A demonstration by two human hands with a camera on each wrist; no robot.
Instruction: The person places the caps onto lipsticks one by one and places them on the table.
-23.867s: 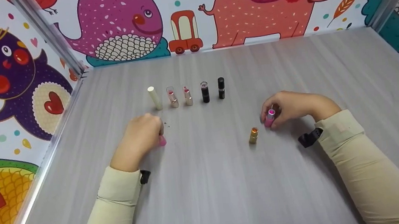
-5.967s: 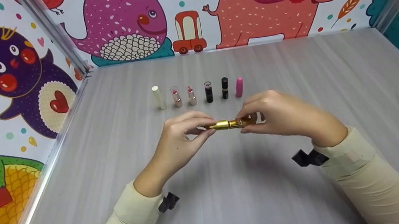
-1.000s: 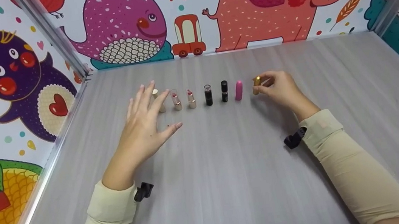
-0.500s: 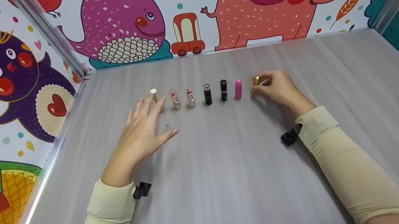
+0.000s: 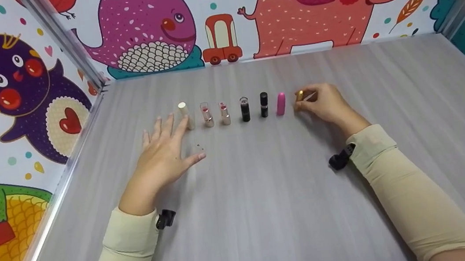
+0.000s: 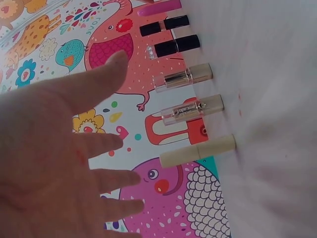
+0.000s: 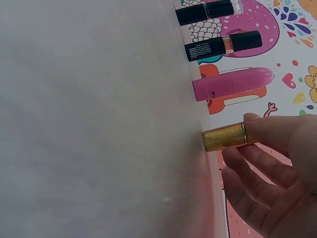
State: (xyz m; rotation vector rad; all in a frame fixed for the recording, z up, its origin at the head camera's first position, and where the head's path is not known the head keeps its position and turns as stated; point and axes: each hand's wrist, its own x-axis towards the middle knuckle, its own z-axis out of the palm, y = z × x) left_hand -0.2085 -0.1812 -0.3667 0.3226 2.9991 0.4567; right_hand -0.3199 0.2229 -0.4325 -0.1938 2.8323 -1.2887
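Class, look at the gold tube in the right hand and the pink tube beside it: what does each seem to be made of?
Gold tube: probably plastic or metal with a glittery gold coat; it sparkles in grains, and a shiny ring circles it. Pink tube: likely smooth, glossy plastic; even colour with soft highlights. The right hand pinches the gold one.

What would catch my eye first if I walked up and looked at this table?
Probably the neat row of lipstick tubes standing upright across the grey table, running from a cream one at the left end to a pink one. At the row's right end the right hand pinches a glittery gold tube that stands on the table, while the left hand hovers open, fingers spread, near the cream tube. Bright cartoon animals cover the walls around it.
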